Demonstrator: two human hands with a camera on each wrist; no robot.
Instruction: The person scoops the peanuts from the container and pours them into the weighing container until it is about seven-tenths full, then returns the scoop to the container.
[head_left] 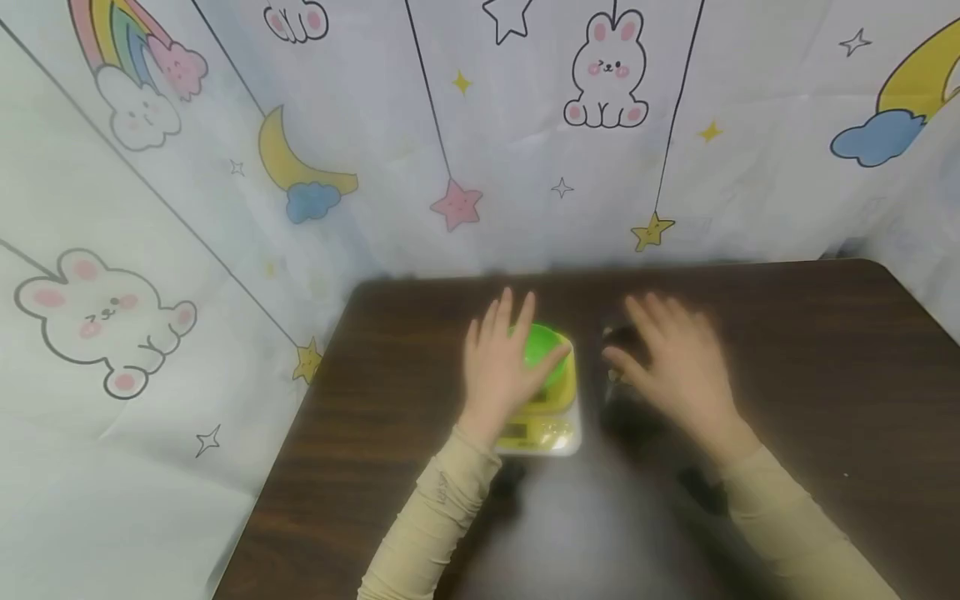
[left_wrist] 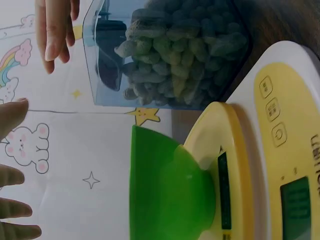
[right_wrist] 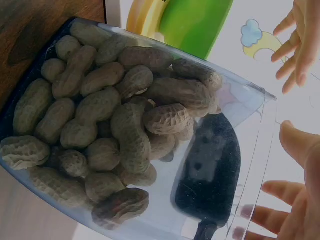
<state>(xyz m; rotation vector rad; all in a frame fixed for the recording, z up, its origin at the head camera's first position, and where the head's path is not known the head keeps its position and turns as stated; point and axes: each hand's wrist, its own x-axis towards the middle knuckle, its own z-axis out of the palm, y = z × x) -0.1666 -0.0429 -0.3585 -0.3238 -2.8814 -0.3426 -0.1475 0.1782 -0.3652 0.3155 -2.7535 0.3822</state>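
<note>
Scale: stands on the bench [head_left: 810,400], kitchen scale [head_left: 557,435] with its display end toward the person and its long axis running toward the printed backdrop [head_left: 517,142].
Green bowl: upright on the scale's platform, mouth upward; I see nothing in its visible part.
Clear container: just right of the scale, upright, open-topped clear container [right_wrist: 259,165] holding unshelled peanuts [right_wrist: 105,115].
Black scoop: inside that container, black scoop [right_wrist: 210,170] slanting by the peanuts, handle end away from the scale.
Left hand: above the green bowl [left_wrist: 167,195], left hand [head_left: 501,367] with fingers spread, grasping nothing.
Right hand: over the container's side, right hand [head_left: 678,367] with loose fingers, unclenched; whether fingertips touch the rim, I cannot tell.
Hard to make out: display digits; container, blurred from overhead; scoop handle, cut off.
</note>
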